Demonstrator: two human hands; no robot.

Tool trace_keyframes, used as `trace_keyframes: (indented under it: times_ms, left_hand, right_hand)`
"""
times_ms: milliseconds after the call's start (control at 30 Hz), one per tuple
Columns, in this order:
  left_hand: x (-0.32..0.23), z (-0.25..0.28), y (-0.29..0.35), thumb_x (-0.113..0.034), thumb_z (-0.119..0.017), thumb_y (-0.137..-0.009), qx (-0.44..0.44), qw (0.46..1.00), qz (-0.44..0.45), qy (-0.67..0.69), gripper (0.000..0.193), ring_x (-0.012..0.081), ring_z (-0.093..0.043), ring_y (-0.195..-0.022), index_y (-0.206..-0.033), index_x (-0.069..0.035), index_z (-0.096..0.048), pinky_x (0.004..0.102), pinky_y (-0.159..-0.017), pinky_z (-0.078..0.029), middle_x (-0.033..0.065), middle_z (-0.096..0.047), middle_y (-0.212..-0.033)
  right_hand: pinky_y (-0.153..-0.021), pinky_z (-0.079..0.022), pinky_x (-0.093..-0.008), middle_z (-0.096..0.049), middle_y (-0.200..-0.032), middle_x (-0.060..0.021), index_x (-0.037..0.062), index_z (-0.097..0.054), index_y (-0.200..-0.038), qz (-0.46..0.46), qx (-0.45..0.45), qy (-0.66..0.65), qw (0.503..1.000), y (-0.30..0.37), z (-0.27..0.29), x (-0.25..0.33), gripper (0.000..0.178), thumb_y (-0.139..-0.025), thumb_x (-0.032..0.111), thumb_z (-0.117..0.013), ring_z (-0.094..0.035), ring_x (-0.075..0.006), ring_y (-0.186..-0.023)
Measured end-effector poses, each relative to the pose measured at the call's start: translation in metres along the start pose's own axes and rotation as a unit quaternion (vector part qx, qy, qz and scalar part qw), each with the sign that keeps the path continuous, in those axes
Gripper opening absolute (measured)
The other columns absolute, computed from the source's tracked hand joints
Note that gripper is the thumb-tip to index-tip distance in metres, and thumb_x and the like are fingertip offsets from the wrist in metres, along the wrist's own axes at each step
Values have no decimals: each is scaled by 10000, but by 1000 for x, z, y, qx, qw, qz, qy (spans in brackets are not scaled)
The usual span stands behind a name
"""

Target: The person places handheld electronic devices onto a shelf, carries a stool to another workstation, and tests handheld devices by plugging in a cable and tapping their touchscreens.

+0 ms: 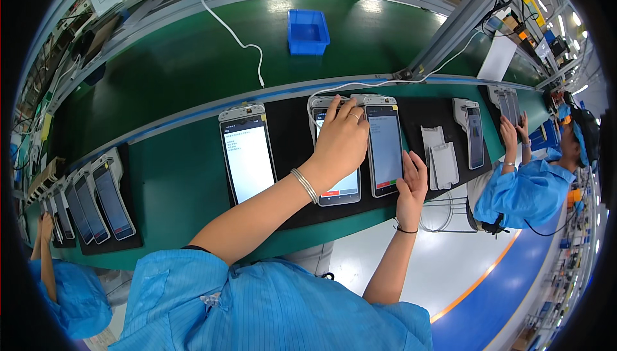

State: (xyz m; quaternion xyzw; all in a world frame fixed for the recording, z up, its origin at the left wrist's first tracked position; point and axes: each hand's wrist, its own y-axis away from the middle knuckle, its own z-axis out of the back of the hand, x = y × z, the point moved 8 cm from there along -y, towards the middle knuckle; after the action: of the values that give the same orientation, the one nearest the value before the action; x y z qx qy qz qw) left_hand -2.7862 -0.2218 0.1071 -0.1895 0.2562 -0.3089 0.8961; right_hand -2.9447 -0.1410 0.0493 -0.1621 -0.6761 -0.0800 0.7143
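From afar I have the left hand [342, 138] across the tops of the middle handheld [344, 187] and right-hand handheld [387, 149] on the desk [170, 190], grip unclear to me, the right hand [411, 190] beside the latter, fingers [418, 161] wide

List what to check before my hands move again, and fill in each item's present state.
1. Left device of the front three, screen lit: ok.
2. Middle device fully visible: not ok; the left hand covers part.
3. Right hand beside the right device: ok.
4. Left hand gripping firmly: cannot tell.
5. Blue bin apart from these devices: ok.
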Motion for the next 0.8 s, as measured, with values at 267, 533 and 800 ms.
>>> trace_keyframes:
  times_ms: [267, 533, 800]
  left_hand:
    - [-1, 1, -1, -115, -583, -737, -17, 999, -4, -30, 144, 263, -437, -1168, -822, -20, -651, 481, -1055, -191, 129, -581, -1037]
    - [-1, 0, 0, -137, -585, -732, -10, 999, -18, -37, 170, 280, -432, -1171, -830, -15, -651, 494, -1056, -176, 142, -578, -1032]
    - [-4, -3, -1, -123, -593, -723, -5, 999, -39, -29, 177, 283, -427, -1173, -830, 7, -647, 489, -1063, -164, 150, -572, -1018]
  right_hand:
    - [-1049, -250, -355, -382, -1327, -231, 3, -357, -1274, 16, 9, -2, 1000, 0, 0, 1, 562, -720, -84, -391, -358, -295, -1262]
    - [-995, -321, -371, -381, -1310, -223, -10, -311, -1301, 126, 47, 277, 951, 10, -25, 21, 835, -601, 151, -736, -400, -309, -1214]
    - [-999, -310, -360, -428, -1252, -197, -16, -340, -1270, 151, -5, 240, 959, 14, -22, 16, 800, -594, 122, -744, -419, -298, -1178]
